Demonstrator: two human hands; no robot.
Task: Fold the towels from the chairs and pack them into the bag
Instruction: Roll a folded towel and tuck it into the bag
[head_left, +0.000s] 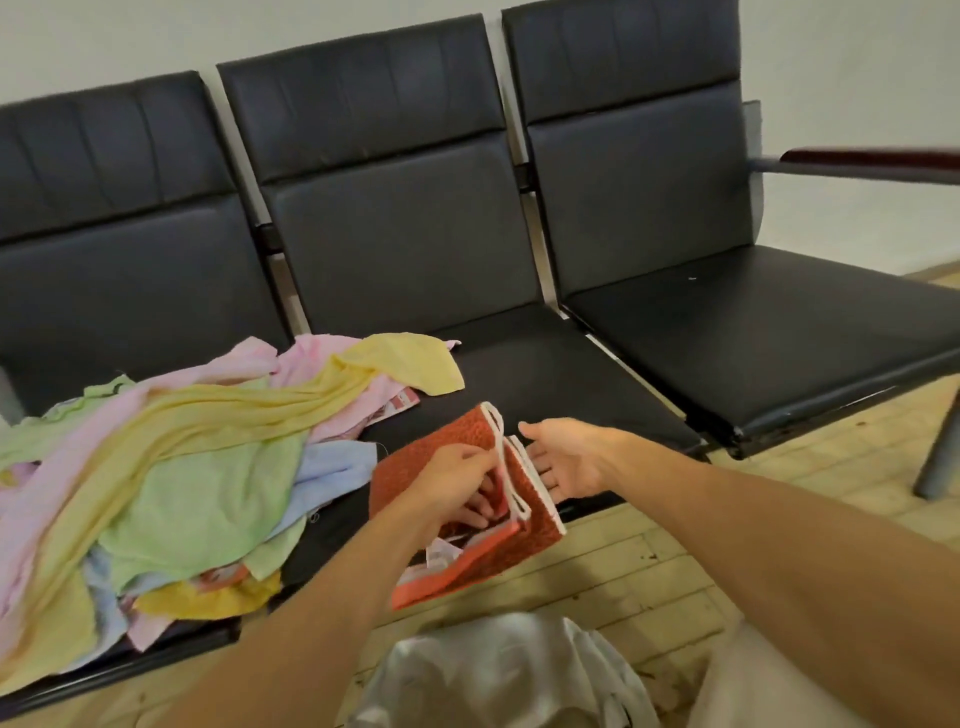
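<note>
Pale cloth (498, 670) lay lowest in frame, at the person's lap, with both bare forearms reaching forward over it.

Left hand (457, 483): closed on the bag (452, 431). Its fingers were curled down into the bag's mouth and held the near rim, the thumb lying against a white cord handle (501, 457).

Right hand (566, 457): open, palm turned inward, fingers straight and holding nothing. The fingertips lay at the bag's right wall (actual contact could not be confirmed from this angle).

Bag: red-orange, textured, with white cord handles. It sat tilted at the front edge of the middle seat (545, 374), mouth open toward the camera, its lower end overhanging the floor (623, 561). Something pale showed inside the mouth; it could not be identified.

Towels (182, 467): unfolded, in a loose heap of yellow, green, pink and blue. The heap covered the left seat and spread onto the left part of the middle seat, its nearest edge just beside the bag on the bag's left.

Chairs (384, 156): three joined black padded units in a row against a light wall (831, 52). The right seat (753, 322) carried a dark armrest (872, 156) on its far side.

Floor: pale tiled surface with dark marks.
</note>
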